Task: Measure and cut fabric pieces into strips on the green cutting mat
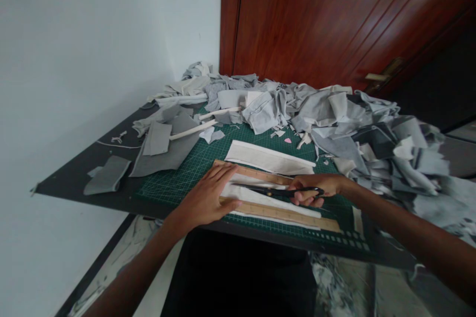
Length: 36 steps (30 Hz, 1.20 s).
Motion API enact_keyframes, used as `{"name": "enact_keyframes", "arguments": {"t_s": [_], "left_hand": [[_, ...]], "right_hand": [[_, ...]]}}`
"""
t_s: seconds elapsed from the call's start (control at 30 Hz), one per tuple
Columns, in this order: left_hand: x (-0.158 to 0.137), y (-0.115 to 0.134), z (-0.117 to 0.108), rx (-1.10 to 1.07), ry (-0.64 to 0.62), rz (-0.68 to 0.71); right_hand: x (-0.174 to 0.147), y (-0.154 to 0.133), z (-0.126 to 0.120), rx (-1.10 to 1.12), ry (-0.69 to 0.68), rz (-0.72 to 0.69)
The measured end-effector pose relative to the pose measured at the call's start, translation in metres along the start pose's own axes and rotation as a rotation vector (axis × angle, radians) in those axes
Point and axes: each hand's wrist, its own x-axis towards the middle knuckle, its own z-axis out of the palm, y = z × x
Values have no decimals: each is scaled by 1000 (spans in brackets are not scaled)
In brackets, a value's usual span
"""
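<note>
My right hand [308, 190] is closed round the handles of black scissors [269, 191], whose blades point left across a strip of white fabric [260, 201]. Flat on the left end of two wooden rulers, my left hand [213, 192] has its fingers stretched out. The upper ruler [260, 175] and the lower ruler [282, 211] lie along the strip, one on each side of the scissors. Just beyond them rests another white fabric piece [269, 156]. A green cutting mat [167, 185] is underneath. Whether the blades are parted I cannot make out.
Grey and white fabric scraps [266, 109] are heaped along the back and right of the dark table [78, 178]. Grey fabric pieces [167, 143] lie at the left, with a folded one [108, 175] near the left edge. A wall [92, 34] and a wooden door [297, 20] stand behind.
</note>
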Motion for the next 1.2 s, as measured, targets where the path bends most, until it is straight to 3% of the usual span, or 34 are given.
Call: {"name": "enact_keyframes", "arguments": {"t_s": [0.5, 0.83, 1.2], "left_hand": [[-1, 4, -3, -12, -9, -25], [-4, 3, 0, -59, 51, -36], [-3, 1, 4, -107, 86, -69]], "right_hand": [[-2, 0, 2, -48, -5, 13], [-3, -6, 3, -15, -18, 24], [9, -17, 15, 39, -75, -57]]}}
